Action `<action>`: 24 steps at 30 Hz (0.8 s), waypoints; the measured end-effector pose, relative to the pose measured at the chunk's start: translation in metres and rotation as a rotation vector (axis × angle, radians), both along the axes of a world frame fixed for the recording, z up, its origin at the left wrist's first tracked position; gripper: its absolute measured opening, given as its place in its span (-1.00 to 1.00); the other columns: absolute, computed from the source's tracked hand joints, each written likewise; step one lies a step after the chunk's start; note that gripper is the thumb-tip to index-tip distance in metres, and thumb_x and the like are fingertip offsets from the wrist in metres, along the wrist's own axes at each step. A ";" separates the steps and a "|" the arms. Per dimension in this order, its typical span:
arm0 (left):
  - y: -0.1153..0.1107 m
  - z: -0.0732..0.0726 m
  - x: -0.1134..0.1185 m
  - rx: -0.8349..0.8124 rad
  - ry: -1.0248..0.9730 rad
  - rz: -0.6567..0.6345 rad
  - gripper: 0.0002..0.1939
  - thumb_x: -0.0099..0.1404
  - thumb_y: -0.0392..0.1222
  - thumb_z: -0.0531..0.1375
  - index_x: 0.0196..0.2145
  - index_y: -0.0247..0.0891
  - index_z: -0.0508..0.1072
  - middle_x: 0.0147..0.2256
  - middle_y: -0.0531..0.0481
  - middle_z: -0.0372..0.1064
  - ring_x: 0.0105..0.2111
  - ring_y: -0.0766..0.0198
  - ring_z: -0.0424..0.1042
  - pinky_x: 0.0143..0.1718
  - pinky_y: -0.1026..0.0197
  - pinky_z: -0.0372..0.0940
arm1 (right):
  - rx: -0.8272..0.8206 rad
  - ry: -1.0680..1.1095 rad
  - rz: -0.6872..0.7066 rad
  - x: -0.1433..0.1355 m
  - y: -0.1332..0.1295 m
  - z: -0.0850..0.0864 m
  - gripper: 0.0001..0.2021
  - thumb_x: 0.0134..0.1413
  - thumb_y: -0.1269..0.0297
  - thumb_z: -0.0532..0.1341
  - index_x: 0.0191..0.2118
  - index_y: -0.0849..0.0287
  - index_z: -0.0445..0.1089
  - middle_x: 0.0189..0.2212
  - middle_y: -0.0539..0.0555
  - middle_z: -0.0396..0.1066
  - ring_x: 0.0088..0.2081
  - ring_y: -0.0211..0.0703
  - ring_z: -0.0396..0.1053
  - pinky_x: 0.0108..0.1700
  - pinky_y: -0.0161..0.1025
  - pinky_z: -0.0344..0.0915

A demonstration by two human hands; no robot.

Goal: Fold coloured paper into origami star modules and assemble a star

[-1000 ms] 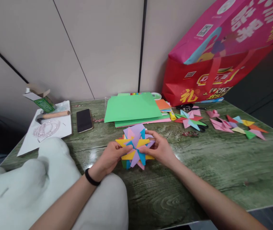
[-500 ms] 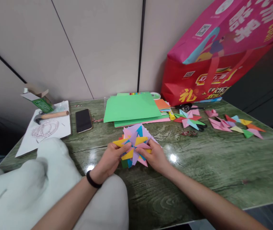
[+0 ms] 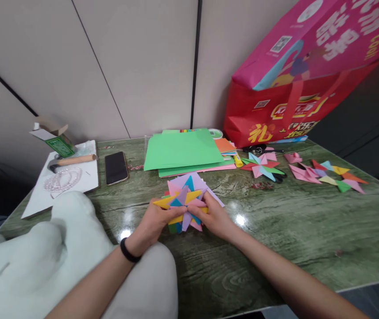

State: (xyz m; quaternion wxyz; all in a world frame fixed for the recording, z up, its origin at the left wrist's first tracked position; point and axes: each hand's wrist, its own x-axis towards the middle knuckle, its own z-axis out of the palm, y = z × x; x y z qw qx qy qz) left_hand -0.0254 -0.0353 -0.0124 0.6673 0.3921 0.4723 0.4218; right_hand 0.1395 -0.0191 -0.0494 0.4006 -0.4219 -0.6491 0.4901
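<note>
Spanning the foreground: green tabletop [image 3: 309, 239]. Red bag [image 3: 242, 110] stands back right; green sheets [image 3: 183, 149] lie centre back. Just nearer, multicoloured paper star [image 3: 184, 195]: left hand [image 3: 154, 219] clamped on its left side, right hand [image 3: 215, 217] on its right, thumbs [image 3: 175, 212] close at its middle. Phone [image 3: 116, 168] lies left of the sheets.

Here's the star [image 3: 183, 196], held mid-view, facing the camera, paper points fanning out yellow, purple, blue, pink
</note>
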 end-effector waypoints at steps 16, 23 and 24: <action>-0.004 0.018 0.007 0.385 0.403 0.093 -0.91 -0.08 -0.36 0.27 -0.59 -0.24 0.57 -0.70 0.13 0.34 -0.67 0.39 0.17 -0.63 0.36 0.03 | 0.943 -0.140 -0.331 0.004 -0.005 0.013 -0.50 -0.02 0.46 0.23 0.06 -0.06 0.20 -0.32 0.04 0.43 -0.22 -0.06 0.33 -0.16 0.00 0.27; -0.004 0.012 0.003 0.408 0.441 0.083 -0.74 -0.06 -0.44 0.19 -0.43 -0.22 0.60 -0.54 0.07 0.49 -0.58 0.31 0.31 -0.54 0.35 0.15 | 0.966 -0.122 -0.298 0.002 -0.010 0.015 -0.69 -0.03 0.51 0.21 -0.18 -0.05 0.38 -0.43 0.00 0.38 -0.30 -0.13 0.32 -0.23 -0.08 0.26; -0.004 0.012 0.003 0.412 0.436 0.077 -0.73 -0.06 -0.44 0.19 -0.41 -0.21 0.60 -0.53 0.07 0.50 -0.58 0.31 0.32 -0.54 0.35 0.16 | 0.965 -0.124 -0.288 0.002 -0.010 0.015 -0.71 -0.02 0.51 0.20 -0.20 -0.05 0.39 -0.43 0.00 0.37 -0.29 -0.14 0.32 -0.23 -0.09 0.26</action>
